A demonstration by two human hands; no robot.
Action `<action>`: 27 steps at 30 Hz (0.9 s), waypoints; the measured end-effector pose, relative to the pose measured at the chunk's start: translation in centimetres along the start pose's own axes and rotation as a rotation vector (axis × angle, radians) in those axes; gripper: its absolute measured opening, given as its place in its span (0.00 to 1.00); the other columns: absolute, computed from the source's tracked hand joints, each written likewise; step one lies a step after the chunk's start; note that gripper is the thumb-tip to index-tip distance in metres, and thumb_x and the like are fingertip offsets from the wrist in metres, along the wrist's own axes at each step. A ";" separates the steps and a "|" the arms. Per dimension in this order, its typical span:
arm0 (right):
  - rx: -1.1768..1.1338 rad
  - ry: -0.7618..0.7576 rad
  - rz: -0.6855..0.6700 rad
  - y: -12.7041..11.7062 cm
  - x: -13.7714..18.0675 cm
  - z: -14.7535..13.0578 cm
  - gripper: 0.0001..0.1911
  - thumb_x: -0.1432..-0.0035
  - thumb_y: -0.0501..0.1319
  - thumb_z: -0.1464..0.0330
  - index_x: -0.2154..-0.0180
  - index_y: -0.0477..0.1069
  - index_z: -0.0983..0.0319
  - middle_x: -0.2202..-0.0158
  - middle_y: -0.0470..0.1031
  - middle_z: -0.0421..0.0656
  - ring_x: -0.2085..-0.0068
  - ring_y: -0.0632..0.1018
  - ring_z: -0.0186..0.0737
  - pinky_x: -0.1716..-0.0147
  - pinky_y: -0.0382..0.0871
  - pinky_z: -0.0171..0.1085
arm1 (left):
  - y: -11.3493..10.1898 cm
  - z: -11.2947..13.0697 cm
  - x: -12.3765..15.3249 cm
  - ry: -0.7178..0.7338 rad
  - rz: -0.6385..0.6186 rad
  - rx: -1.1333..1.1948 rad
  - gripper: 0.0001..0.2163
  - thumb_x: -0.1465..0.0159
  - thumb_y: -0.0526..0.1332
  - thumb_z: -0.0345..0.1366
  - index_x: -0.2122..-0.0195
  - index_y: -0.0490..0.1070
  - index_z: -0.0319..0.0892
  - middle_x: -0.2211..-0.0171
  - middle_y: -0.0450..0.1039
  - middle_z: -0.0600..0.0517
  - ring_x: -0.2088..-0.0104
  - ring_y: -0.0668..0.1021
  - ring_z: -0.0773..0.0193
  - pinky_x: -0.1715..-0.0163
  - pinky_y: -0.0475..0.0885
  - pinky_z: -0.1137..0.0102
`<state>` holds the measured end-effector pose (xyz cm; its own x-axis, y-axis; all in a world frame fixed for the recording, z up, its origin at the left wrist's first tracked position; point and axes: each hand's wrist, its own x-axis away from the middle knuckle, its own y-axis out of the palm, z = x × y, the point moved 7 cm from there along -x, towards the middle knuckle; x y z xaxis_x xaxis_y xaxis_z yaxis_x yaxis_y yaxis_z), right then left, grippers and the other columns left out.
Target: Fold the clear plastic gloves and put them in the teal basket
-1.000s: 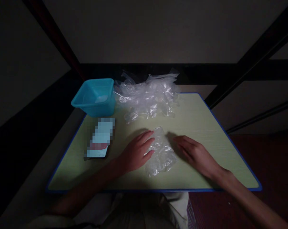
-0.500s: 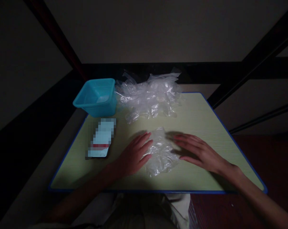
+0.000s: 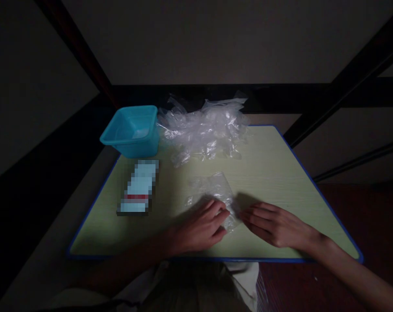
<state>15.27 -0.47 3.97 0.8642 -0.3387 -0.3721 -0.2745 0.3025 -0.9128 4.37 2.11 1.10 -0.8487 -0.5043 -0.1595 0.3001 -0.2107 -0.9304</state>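
A crumpled piece of clear plastic (image 3: 212,188) lies flat on the pale green table (image 3: 281,173), in front of me. My left hand (image 3: 201,227) rests on its near edge, fingers bent and pinching the film at the near corner. My right hand (image 3: 274,225) lies just right of that corner with its fingers stretched out, tips touching or almost touching the plastic. Most of the piece spreads out beyond my fingers towards the far side.
A heap of more clear plastic pieces (image 3: 206,125) sits at the table's far edge. A teal plastic tub (image 3: 131,130) stands at the far left, with a phone (image 3: 138,190) lying in front of it. The table has a blue rim (image 3: 196,258); the surroundings are dark.
Both hands have slid back towards me, from the sides of the plastic piece to its near edge. The piece now lies flatter and farther out from my hands.
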 end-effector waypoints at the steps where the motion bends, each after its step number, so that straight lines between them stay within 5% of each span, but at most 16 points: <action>1: 0.001 -0.004 0.012 0.0 0.1 -0.1 0.17 0.38 0.49 0.78 0.69 0.74 0.62 0.69 0.79 0.42 0.70 0.75 0.35 0.66 0.71 0.36 | 0.2 0.0 -0.2 -0.008 -0.003 -0.011 0.11 0.38 0.58 0.35 0.56 0.67 0.37 0.57 0.69 0.46 0.53 0.69 0.58 0.50 0.66 0.65; 16: -0.032 -0.032 0.033 1.0 1.2 0.0 0.18 0.38 0.49 0.77 0.50 0.69 0.59 0.62 0.80 0.40 0.61 0.76 0.35 0.59 0.70 0.36 | 0.9 -0.1 -0.7 -0.020 0.003 -0.056 0.12 0.42 0.59 0.38 0.60 0.67 0.37 0.61 0.68 0.46 0.56 0.68 0.57 0.52 0.66 0.65; 27: -0.150 0.026 -0.040 3.0 0.6 1.7 0.20 0.37 0.47 0.77 0.45 0.65 0.69 0.49 0.73 0.53 0.45 0.71 0.43 0.50 0.71 0.45 | 1.5 -0.8 -0.5 -0.079 0.016 0.022 0.13 0.43 0.60 0.40 0.60 0.66 0.38 0.60 0.66 0.46 0.55 0.67 0.56 0.51 0.67 0.62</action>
<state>15.69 1.76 1.32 0.8651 -0.3712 -0.3374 -0.3017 0.1524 -0.9411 4.93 2.71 -0.50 -0.8069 -0.5720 -0.1474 0.3241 -0.2201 -0.9201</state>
